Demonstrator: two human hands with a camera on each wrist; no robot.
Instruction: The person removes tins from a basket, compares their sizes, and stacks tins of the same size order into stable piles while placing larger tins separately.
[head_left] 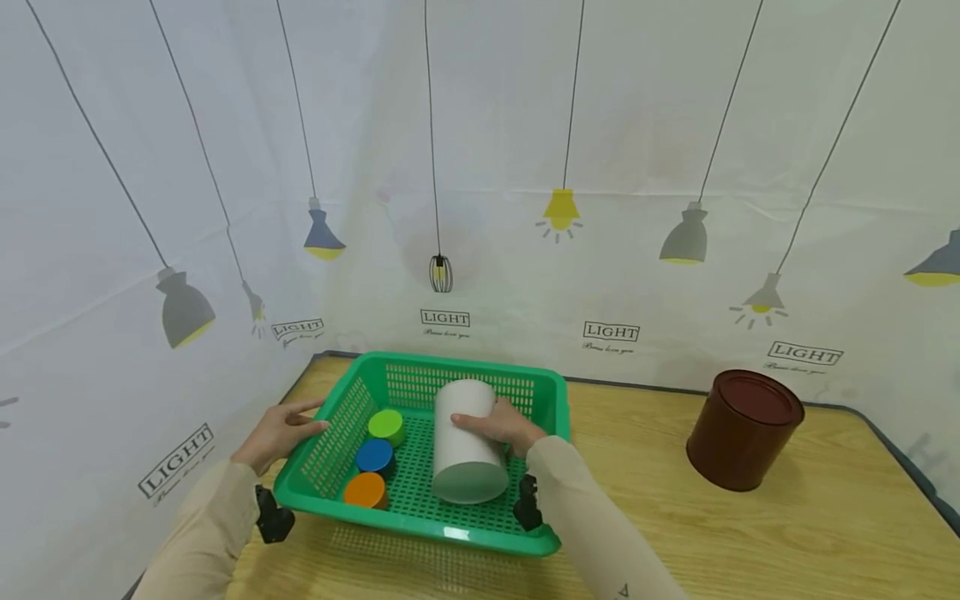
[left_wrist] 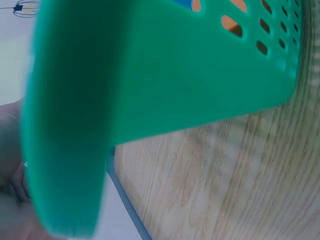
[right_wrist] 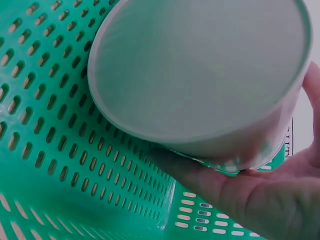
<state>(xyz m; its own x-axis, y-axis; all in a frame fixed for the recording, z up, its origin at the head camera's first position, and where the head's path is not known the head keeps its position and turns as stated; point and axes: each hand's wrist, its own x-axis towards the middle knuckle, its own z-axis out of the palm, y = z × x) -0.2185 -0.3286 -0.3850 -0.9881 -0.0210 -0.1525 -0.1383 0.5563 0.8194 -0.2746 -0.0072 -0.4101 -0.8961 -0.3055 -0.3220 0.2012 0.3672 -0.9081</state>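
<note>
A green plastic basket (head_left: 420,527) with slotted walls stands on the table. Inside it, a white cylindrical container (head_left: 468,429) lies tilted, its flat round end facing me. My right hand (head_left: 506,425) grips that container, thumb across its upper side; the right wrist view shows fingers under and beside it. Against the basket's left rim rests my left hand (head_left: 279,433), fingers fairly straight and mostly above the rim in the left wrist view. Along the basket's left side sit a lime-green round piece (head_left: 386,425), a blue one (head_left: 375,457) and an orange one (head_left: 366,490).
To the right stands a dark brown lidded can (head_left: 745,429) on the wood-grain table (head_left: 630,492). White sheeting (head_left: 495,125) printed with hanging lamps rises behind the table and at its left.
</note>
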